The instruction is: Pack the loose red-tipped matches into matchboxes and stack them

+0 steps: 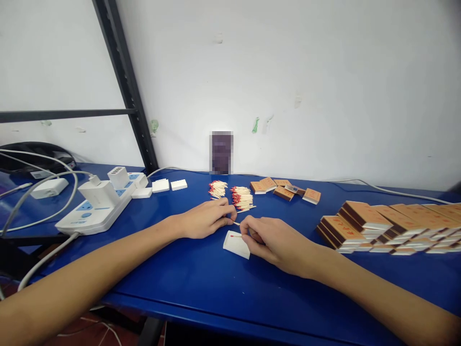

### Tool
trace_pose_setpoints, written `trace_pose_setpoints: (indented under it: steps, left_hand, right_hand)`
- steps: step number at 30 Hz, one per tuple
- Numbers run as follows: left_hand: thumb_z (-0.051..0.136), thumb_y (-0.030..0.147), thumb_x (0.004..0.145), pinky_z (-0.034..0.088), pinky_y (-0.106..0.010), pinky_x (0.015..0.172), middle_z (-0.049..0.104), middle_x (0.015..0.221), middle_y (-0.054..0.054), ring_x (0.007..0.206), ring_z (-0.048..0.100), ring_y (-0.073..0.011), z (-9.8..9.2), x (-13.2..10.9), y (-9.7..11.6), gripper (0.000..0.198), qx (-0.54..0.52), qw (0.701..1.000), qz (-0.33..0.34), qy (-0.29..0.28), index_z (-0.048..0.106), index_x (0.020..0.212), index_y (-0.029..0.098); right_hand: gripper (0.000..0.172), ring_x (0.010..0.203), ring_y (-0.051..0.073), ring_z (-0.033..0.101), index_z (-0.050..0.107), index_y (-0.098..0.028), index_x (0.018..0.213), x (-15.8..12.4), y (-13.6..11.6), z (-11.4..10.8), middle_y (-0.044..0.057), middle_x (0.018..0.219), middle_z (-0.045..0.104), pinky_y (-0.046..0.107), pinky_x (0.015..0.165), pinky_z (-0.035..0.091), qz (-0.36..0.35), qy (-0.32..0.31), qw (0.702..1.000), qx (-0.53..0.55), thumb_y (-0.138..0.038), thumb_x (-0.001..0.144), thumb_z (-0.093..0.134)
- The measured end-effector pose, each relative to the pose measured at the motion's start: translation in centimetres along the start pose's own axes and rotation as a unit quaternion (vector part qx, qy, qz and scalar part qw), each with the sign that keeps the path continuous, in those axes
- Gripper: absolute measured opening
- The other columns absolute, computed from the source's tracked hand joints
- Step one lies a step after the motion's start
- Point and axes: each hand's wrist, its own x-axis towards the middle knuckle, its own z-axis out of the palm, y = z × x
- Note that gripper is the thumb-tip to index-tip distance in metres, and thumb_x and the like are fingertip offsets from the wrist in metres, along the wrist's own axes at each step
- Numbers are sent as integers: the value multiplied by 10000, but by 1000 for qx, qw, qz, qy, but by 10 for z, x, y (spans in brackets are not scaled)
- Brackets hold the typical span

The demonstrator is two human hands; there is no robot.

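A small white matchbox tray point(236, 246) lies on the blue table in front of me. My right hand point(275, 240) is closed at its right end, with a red-tipped match point(236, 236) sticking out from the fingertips over the tray. Just beyond, my left hand point(207, 218) is pinched on a pale matchstick point(236, 223) whose other end reaches my right hand's fingers. Behind my left hand are two piles of red-headed matches, a left pile point(218, 189) and a right pile point(242, 198).
Stacked matchboxes point(389, 223) stand at the right, and several loose matchbox sleeves point(283, 187) lie at the back. White trays point(160, 185) sit back left beside a power strip point(104, 206) with chargers and cables. A pixelated dark object point(221, 153) stands by the wall.
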Motion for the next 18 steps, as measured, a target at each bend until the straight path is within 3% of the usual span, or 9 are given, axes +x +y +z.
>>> trace_pose_setpoints:
  steps: [7,11,18]
  left_hand:
    - [380,306,990,396,-277,762,494,920,-31,838,499,-157,5,1,1,198,1,1000,-20,16,531,954,184]
    - [414,332,974,404,-277,763,524,953,-35,839,514,-154,3,0,1,195,-10,999,-22,35,542,983,185]
    - [461,271,900,387,-278,678,542,818,0,720,499,-148,-9,-5,-1,125,35,998,-38,30,524,965,185]
  right_hand:
    - [101,513,113,398,445,-214,845,8,20,2,-38,635,508,249,522,275,65,50,997,9,-238,938,411]
    - [130,516,117,418,475,-202,855,14,30,5,-22,639,531,251,517,276,92,47,995,-1,-269,943,406]
    - [156,601,146,514,519,-194,915,26,25,8,20,727,613,262,571,318,89,39,994,-43,-267,965,389]
